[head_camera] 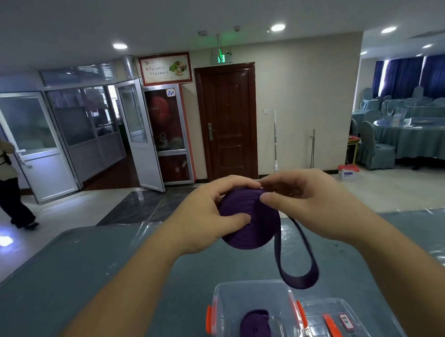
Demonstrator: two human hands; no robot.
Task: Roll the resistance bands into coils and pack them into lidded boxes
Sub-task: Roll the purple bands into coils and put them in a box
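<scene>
Holding a purple band coil [249,218] mid-frame above the grey-blue table [93,263]. Left hand [213,214] curling round the coil's left side, thumb pressing its face. Right hand [302,203] pinching the coil's upper right edge between thumb and fingertips. Loose tail loop [297,262] hanging down right of the coil. Lying below, at lower centre, an open clear box [253,312] containing a smaller purple coil [255,325]; lid [335,321] resting just right of it.

The single head view looks forward and down, close over the hands [264,209].
</scene>
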